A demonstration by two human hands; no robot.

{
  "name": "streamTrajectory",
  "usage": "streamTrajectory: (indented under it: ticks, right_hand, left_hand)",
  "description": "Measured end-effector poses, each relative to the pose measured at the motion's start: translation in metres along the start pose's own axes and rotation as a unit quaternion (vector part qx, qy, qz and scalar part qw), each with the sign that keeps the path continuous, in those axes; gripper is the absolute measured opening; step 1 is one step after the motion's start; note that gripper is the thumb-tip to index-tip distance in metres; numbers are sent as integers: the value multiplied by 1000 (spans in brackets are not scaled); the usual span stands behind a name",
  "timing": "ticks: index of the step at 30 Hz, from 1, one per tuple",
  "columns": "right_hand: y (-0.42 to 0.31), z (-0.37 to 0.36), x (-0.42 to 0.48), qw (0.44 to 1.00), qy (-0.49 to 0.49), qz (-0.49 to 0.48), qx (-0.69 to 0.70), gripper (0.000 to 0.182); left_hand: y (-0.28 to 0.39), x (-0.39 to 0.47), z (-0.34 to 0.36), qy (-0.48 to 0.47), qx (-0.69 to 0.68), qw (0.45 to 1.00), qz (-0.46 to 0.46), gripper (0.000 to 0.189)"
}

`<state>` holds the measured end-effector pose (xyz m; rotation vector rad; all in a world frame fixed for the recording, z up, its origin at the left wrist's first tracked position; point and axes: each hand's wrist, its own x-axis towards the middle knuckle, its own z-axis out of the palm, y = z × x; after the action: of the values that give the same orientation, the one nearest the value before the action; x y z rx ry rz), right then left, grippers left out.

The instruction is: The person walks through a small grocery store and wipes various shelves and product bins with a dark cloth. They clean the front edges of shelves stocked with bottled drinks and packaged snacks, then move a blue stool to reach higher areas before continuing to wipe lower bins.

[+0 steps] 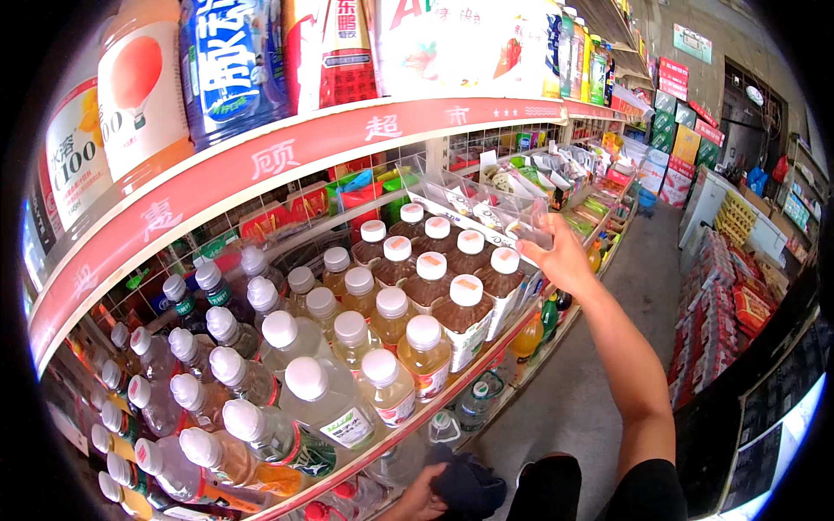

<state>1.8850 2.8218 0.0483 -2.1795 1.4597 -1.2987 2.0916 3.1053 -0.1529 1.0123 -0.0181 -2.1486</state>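
My right hand (561, 254) grips the near end of a clear plastic display box (482, 208) with a white printed front edge and a few small packets inside. The box slants above the shelf, just behind white-capped bottles of brown drink (456, 309). Down low, my left hand (420, 498) holds a bunched dark cloth (466, 482) beside the shelf's lower front. Between the hands stand rows of bottles, among them pale yellow drinks (423, 355) and a large clear bottle (326, 397) with a green and white label.
A red shelf strip (273, 156) with white lettering runs overhead, with drinks above it. Packaged goods (567, 169) fill the shelf farther along. Large water bottles (479, 400) stand below. Across the grey aisle floor (619, 260) are stacked shrink-wrapped packs (707, 319) and cartons (684, 143).
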Motion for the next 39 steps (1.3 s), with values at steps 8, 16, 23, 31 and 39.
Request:
streamTrajectory:
  ticks: [8,16,23,31,39]
  right_hand:
    - [-1,2,1,999,2,0,-36,59]
    - [-2,-3,-6,996,-31,30,78,74]
    - [-13,-3,-89,963,181,-181,82,53]
    - [0,16,-142,970,131,-95,180,48]
    - [-23,41,-253,906,-399,-82,115,88]
  left_hand:
    - [0,1,-15,-9,-11,1000,6,39]
    - [-1,3,-17,1,12,1000,-14,36]
    - [-9,25,-29,-2,32,999,-23,35]
    - [0,38,-19,-88,10,996,-27,41]
    - [8,27,7,-87,-5,996,29,24]
